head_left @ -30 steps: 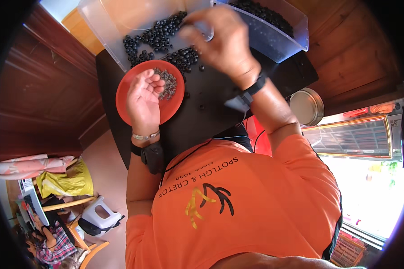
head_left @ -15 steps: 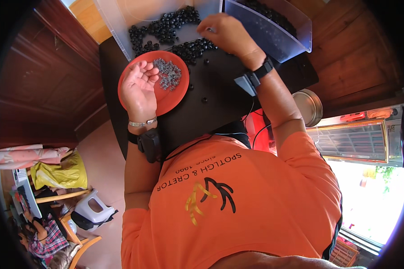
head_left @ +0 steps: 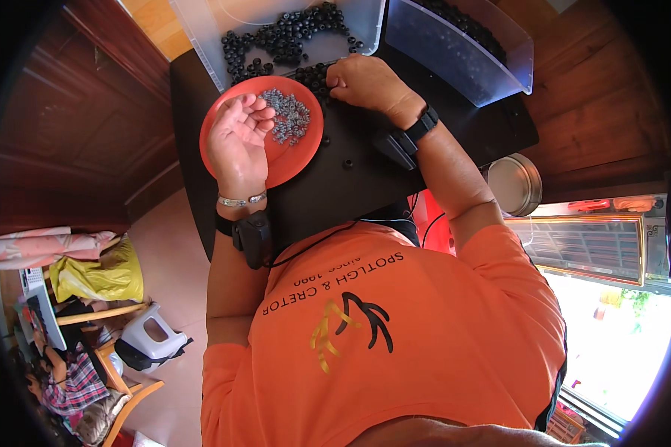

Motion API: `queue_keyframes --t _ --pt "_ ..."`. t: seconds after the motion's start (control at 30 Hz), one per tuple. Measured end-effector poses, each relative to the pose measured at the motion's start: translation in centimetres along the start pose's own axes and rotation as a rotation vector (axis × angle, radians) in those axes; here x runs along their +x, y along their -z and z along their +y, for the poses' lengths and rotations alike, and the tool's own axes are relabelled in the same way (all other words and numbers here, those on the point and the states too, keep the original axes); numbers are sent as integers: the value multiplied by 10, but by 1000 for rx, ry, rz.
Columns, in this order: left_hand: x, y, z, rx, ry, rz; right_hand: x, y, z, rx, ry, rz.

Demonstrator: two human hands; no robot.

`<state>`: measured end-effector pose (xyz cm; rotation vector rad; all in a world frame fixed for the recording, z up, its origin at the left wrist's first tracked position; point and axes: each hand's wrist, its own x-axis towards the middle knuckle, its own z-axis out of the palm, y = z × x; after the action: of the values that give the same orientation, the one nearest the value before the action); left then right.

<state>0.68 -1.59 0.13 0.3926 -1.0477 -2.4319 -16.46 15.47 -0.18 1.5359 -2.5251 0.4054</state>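
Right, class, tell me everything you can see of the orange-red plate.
The plate is round, shallow and smooth, seemingly plastic. It lies flat on the dark table, on the person's side of a clear bin. Small grey pieces lie on it. The left hand covers its left part; whether they touch is unclear.

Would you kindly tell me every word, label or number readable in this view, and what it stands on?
Orange cloth shirt: dark printed lettering, upside down here, above a black-and-gold branching motif; I do not copy printed wording.
White object with dark marks, far left: marks too small to read.
Round orange-red plate: no lettering visible.
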Motion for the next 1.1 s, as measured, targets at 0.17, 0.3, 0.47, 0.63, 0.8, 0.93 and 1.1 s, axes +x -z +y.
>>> queue_keyframes --t 0.17,0.3,0.47,0.63,0.8,0.93,1.1 --pt "-2 -2 -2 29 29 -26 -1 0 1 71 5 5" --pt "-1 1 -4 25 25 -53 -1 4 -2 363 35 77" --pt "-7 -7 -10 112 129 -208 -3 21 -31 1184 125 107" --pt "-11 -12 -15 144 144 -325 -8 14 -50 1248 199 126" --pt "-14 -17 -12 214 137 -334 -9 13 -56 1169 228 184" --pt "-17 -20 -12 139 159 -322 -9 17 -59 982 293 239" --pt "-11 -13 -15 99 151 -404 -7 18 -58 828 362 359"
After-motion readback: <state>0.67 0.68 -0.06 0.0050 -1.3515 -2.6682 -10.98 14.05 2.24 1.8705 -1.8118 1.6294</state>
